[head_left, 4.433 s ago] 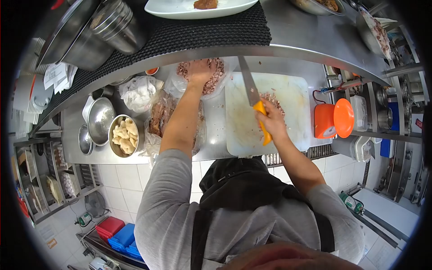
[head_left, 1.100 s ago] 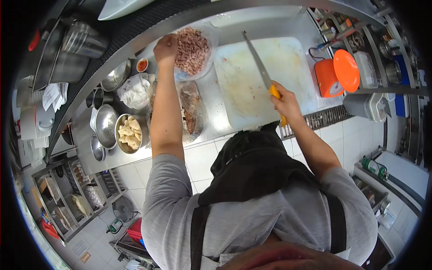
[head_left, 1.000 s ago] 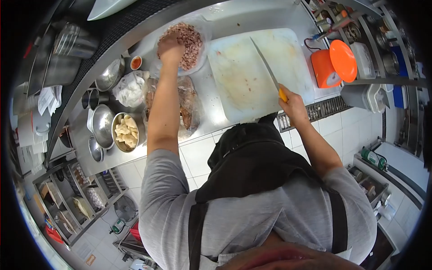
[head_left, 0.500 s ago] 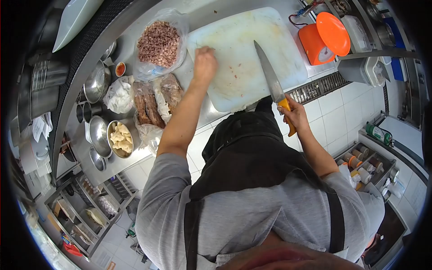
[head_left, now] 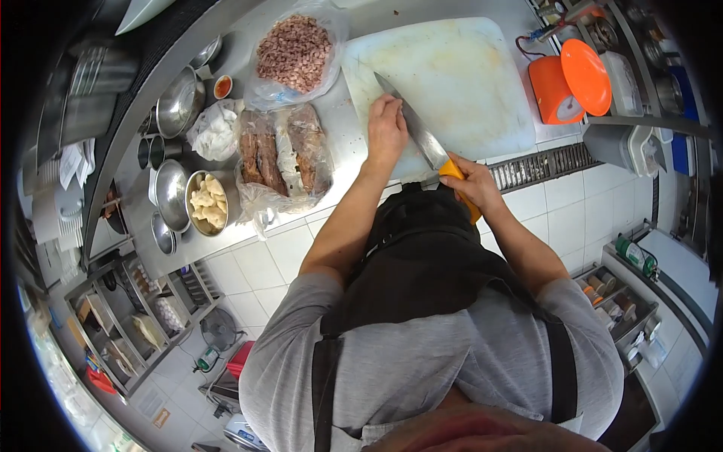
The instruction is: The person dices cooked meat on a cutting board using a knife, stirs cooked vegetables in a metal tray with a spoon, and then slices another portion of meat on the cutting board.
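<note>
My right hand (head_left: 472, 183) is wrapped round the orange handle of a long knife (head_left: 423, 137), whose blade points up and left over the near left part of the white cutting board (head_left: 467, 71). At the blade's left side, my left hand (head_left: 387, 128) has its fingers bent and pressed together; whether they pinch the blade is too small to tell. A plastic bag of diced meat (head_left: 294, 54) lies open left of the board. Nearer the counter's front edge, large dark pieces of meat (head_left: 261, 154) rest in clear plastic.
A metal bowl of pale peeled pieces (head_left: 208, 202) stands at the left, beside empty steel bowls (head_left: 175, 196), a white cloth (head_left: 216, 130) and a small cup of red sauce (head_left: 223, 87). An orange scale (head_left: 555, 90) is right of the board. A raised shelf edge (head_left: 162, 87) runs along the left.
My left hand has left the bag of diced meat, crossed to the board and come up to the blade. Diced meat seen earlier on the board is gone. The knife has tilted further left.
</note>
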Action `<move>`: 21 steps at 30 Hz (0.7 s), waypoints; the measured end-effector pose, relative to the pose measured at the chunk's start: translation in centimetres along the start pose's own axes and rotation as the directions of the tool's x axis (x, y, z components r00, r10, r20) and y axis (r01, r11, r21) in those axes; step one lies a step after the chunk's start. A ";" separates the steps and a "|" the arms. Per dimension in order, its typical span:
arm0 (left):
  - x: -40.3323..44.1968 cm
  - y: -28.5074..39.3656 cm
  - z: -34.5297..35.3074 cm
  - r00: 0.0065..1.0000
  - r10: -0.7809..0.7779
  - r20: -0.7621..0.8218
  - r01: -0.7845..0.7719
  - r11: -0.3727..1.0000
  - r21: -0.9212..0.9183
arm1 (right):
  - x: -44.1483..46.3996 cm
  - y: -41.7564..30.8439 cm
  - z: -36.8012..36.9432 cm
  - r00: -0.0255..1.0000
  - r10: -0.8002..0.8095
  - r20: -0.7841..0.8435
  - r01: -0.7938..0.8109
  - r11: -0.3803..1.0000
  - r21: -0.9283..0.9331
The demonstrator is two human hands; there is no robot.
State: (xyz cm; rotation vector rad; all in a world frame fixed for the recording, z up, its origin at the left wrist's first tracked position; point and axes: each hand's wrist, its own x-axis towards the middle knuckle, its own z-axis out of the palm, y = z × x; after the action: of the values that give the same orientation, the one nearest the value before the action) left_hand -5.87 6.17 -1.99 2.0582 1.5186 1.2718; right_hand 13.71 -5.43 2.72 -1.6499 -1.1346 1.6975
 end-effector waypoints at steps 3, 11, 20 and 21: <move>4.2 -0.8 -3.0 0.995 0.041 -0.086 -0.036 0.998 0.059 | 2.4 -4.1 0.5 0.993 -0.113 0.021 0.114 0.990 -0.084; 15.0 -13.2 -12.1 0.999 -0.040 -0.016 0.042 0.842 0.537 | 5.5 -14.1 1.4 0.953 -0.300 0.029 0.291 0.890 -0.351; 0.3 0.7 -4.6 0.664 0.196 0.722 -0.256 0.966 -0.026 | 1.9 -1.0 -4.4 0.835 -0.526 -0.159 0.269 0.643 -0.717; -1.2 1.9 -3.9 0.640 0.237 0.731 -0.278 0.958 -0.067 | 1.6 -0.8 -4.5 0.835 -0.522 -0.173 0.267 0.660 -0.703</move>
State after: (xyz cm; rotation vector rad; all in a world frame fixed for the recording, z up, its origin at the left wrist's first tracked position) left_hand -7.78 3.38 0.88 2.4412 0.8934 0.3264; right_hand 17.75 -2.71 2.87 -1.7960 -1.8650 0.6725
